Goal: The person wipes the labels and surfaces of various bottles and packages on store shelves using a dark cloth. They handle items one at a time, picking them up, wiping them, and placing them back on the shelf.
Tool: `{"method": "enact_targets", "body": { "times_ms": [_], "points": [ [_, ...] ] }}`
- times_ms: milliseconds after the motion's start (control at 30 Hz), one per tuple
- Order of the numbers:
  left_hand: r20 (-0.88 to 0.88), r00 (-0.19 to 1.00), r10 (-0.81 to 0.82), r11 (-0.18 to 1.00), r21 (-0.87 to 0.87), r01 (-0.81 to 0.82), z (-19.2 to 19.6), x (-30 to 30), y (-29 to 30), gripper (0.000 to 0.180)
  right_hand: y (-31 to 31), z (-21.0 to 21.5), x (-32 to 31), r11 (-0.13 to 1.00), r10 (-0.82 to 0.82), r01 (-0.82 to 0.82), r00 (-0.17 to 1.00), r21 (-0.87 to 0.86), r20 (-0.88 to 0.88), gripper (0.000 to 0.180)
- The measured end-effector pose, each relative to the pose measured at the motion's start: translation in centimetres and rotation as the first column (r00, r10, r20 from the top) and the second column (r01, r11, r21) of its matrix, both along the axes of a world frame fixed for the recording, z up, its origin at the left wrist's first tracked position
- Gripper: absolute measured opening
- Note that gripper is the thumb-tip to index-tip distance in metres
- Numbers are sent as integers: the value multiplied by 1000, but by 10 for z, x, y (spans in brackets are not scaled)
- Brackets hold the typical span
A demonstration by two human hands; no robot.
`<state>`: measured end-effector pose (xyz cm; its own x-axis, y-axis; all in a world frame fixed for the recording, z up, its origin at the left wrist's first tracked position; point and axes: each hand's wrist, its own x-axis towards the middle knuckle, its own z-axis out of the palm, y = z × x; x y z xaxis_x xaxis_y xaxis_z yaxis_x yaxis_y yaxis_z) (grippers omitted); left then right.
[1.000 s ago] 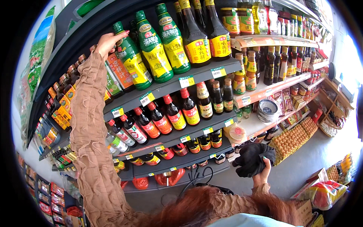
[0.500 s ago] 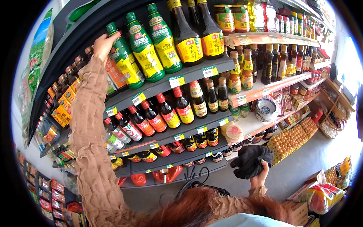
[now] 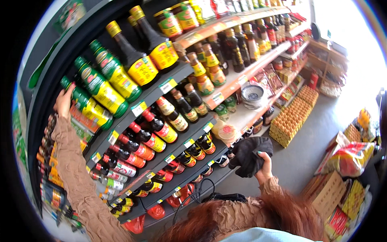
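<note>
At the left end of the upper shelf, my left hand (image 3: 63, 103) is closed around the upper part of a green bottle (image 3: 89, 107) with a yellow label. The bottle stands on the shelf; the thumb side shows at its neck, while the other fingers are partly hidden. Two similar green bottles stand to its right, the nearest one (image 3: 100, 88) close beside it. An orange box (image 3: 82, 120) sits by my left wrist, partly covered. Low on the right, my right hand (image 3: 264, 166) grips a crumpled black cloth item (image 3: 250, 155), perhaps gloves, held away from the shelves.
Dark sauce bottles (image 3: 143, 71) with yellow labels continue along the upper shelf. Red-capped bottles (image 3: 159, 129) fill the shelf below. A stack of bowls (image 3: 253, 97) sits on the white shelf. Stacked egg trays (image 3: 288, 121) and cardboard boxes (image 3: 324, 191) stand on the floor at right.
The view has turned, so the shelves appear more tilted and shifted left. My left hand stays on the green bottle, and my right hand still holds the black cloth item.
</note>
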<state>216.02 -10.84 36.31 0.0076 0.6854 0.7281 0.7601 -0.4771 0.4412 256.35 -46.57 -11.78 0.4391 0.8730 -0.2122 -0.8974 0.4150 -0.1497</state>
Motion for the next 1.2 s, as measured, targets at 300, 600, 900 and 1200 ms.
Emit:
{"method": "enact_targets", "body": {
  "times_ms": [300, 600, 900, 1200],
  "points": [
    [217, 930, -296, 948, -55, 314, 0, 8, 24, 48, -30, 5, 0, 990, -138, 138, 990, -27, -14, 49],
    [356, 796, -489, 866, 310, 393, -12, 7, -30, 31, -47, 28, 8, 996, -86, 87, 995, -13, 43, 57],
    [190, 848, -495, 861, 237, 450, -31, 37, -223, 27, -8, 90, -45, 969, 242, -240, 872, -59, 426, 53],
    [448, 734, -511, 784, -108, 612, -233, 119, -298, 32, 52, 163, -166, 926, -378, -32, -97, 377, 921, 80]
  ]
}}
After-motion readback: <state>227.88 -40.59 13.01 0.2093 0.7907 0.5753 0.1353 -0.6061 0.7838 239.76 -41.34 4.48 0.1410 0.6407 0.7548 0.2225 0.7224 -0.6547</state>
